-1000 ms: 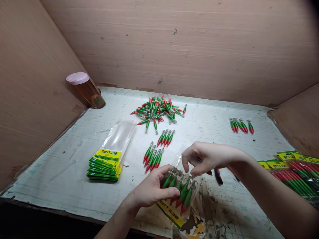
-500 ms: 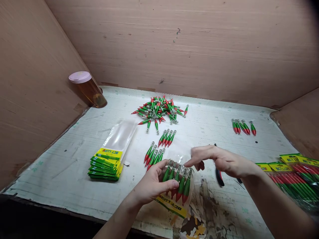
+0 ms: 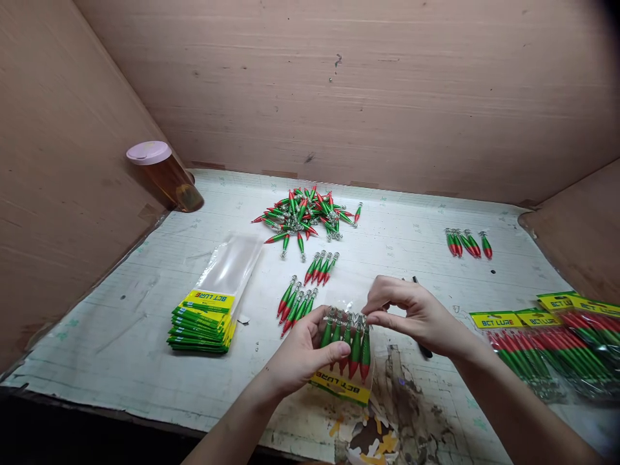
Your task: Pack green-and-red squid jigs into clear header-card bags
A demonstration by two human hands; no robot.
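"What's left of the lure pile point(image 3: 305, 216)?"
"A lidded cup point(image 3: 167, 177); nearer the wearer, a stack of flat bags point(image 3: 203, 323)."
"And the left hand point(image 3: 305, 355)?"
"On the pile's near side, beyond two loose lure groups point(image 3: 298, 307) point(image 3: 322, 268). Its thumb presses the clear bag point(image 3: 343, 387) against the fingers, five green-and-red lures point(image 3: 354, 349) showing inside."
"The right hand point(image 3: 407, 310)?"
"Nearer than the pile and to its right, thumb and fingertips pinched together at the bag's edge, by the hooks. Film or hook between them? I can't tell."
"Farther right of the pile?"
"A short lure row point(image 3: 467, 244), then filled bags point(image 3: 542, 349), closer to the wearer."
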